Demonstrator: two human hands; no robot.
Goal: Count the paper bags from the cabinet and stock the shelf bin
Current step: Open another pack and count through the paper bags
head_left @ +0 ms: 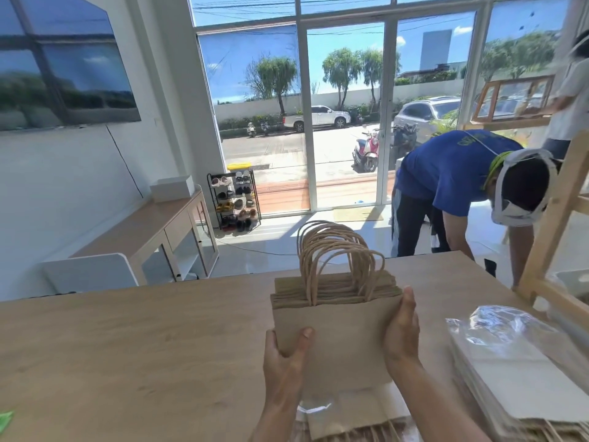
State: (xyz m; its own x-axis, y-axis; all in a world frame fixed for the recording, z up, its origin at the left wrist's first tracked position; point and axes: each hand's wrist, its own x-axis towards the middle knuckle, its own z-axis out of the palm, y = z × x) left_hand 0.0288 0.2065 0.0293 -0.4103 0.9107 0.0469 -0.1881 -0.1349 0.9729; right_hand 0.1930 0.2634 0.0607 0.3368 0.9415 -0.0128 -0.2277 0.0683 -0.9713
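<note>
Upright above the wooden table (127, 346), a stack of brown paper bags (334, 327), twine handles up. Clamped between left hand (283, 358), thumb across the front at the lower corner, and right hand (402, 333), fingers flat along its right edge.

bag stack (338, 327) base hidden behind hands, wrapped bags (522, 371) cut off at right edge

— Stack of brown paper bags (334, 327), upright above the wooden counter (127, 346), twisted handles (334, 250) up, edges roughly squared.

— Any others?

— More bags lying flat (347, 416) just below, handles toward the camera, possibly under clear plastic.
</note>
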